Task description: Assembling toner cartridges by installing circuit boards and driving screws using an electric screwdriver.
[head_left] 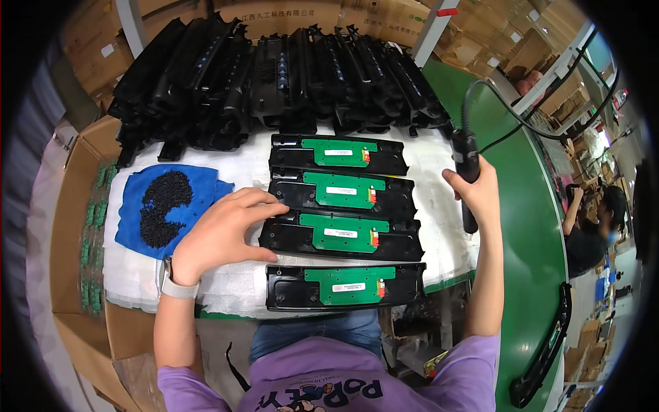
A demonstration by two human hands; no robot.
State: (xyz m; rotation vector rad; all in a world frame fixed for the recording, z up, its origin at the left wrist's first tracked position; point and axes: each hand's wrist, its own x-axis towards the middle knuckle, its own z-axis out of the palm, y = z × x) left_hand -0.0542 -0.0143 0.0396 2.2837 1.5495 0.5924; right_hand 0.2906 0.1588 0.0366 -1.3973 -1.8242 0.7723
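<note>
Four black plastic panels lie in a column before me, each with a green circuit board on it. My left hand (223, 230) spans the left end of the third black panel (283, 237), fingers at its upper edge and thumb at its lower edge. Above and below it are the second panel (292, 192) and the nearest panel (285, 287); the top panel (285, 152) is farthest. My right hand (480, 196) is closed around a black corded electric screwdriver (467, 161), held upright right of the panels, its tip apart from them.
A blue cloth (134, 213) bears a heap of small black screws (161, 206). Black plastic housings (206, 82) are piled along the back. A cardboard box (75, 302) with green boards stands left. One long black part (546, 350) lies on the green surface (511, 275); another person (597, 226) is at right.
</note>
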